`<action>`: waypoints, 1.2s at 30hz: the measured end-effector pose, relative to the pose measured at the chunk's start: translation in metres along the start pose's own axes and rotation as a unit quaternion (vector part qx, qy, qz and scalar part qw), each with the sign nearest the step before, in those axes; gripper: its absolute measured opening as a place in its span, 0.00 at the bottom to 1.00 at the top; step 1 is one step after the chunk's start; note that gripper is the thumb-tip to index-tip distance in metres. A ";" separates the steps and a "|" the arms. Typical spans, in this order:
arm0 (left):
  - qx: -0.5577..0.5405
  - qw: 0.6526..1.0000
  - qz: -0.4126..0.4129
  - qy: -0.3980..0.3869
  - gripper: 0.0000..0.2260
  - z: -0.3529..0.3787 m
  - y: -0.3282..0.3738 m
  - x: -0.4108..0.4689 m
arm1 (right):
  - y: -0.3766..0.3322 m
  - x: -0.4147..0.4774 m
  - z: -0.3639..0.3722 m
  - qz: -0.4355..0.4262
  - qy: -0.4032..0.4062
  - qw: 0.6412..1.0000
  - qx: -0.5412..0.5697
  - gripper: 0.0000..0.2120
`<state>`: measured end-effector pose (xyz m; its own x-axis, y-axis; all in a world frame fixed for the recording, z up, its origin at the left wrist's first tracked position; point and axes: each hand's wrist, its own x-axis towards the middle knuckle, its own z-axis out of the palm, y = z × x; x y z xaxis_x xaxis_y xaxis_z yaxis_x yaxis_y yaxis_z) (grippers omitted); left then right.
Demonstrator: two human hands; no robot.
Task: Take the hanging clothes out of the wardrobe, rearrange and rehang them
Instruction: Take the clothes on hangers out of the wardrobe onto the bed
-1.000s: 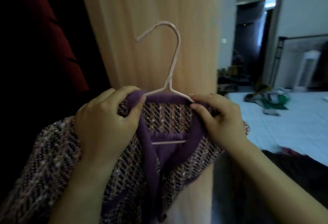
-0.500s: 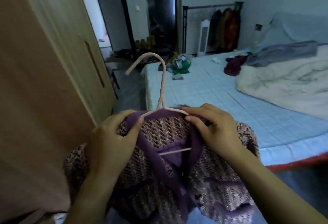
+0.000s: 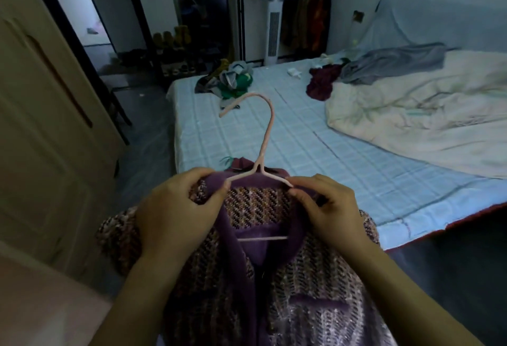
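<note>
Bed [image 3: 315,153], blue checked sheet, fills the right and far part of the scene, with a rumpled cream quilt [image 3: 428,115] on its right side and a small heap of clothes [image 3: 230,82] at its far left corner. Wardrobe door [image 3: 41,139] stands at left. Tweed jacket [image 3: 310,271] with purple collar: out of the wardrobe, held in the air at near centre over the floor, just short of the bed's near edge, front facing the wearer. Left hand [image 3: 175,214] grips the collar and shoulder over the hanger's left arm. Right hand [image 3: 332,208] pinches the collar at the hanger's right arm. This two-sided hold probably keeps the shoulders seated so the garment cannot slide off. Pink wire hanger [image 3: 268,137]: inside the jacket, hook upright and free, pointing left. Judgement: garment is being carried to the bed for rearranging; rehanging not yet done.
</note>
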<state>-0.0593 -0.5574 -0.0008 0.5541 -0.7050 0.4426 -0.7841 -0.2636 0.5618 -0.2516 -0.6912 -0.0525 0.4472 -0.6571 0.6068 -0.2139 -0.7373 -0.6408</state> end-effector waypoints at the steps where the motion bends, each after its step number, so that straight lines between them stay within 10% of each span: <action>1: 0.003 1.000 -0.001 -0.006 0.12 0.011 -0.004 0.015 | 0.012 0.008 0.006 0.015 -0.001 1.000 0.002 0.08; 15: 0.077 0.987 -0.071 -0.120 0.20 0.182 -0.106 0.182 | 0.178 0.146 0.109 0.120 -0.134 0.984 -0.012 0.09; 24: 0.177 0.934 -0.175 -0.257 0.32 0.276 -0.125 0.139 | 0.277 0.184 0.162 0.022 -0.433 0.891 -0.137 0.23; 36: 0.123 0.928 -0.347 -0.064 0.28 0.234 -0.079 -0.013 | 0.229 0.093 0.167 -0.109 -0.595 0.794 -0.051 0.41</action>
<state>-0.0697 -0.6816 -0.2146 0.9236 -0.3785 -0.0617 -0.3003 -0.8138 0.4975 -0.1142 -0.8943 -0.2212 0.9747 0.0570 -0.2161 -0.0611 -0.8620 -0.5032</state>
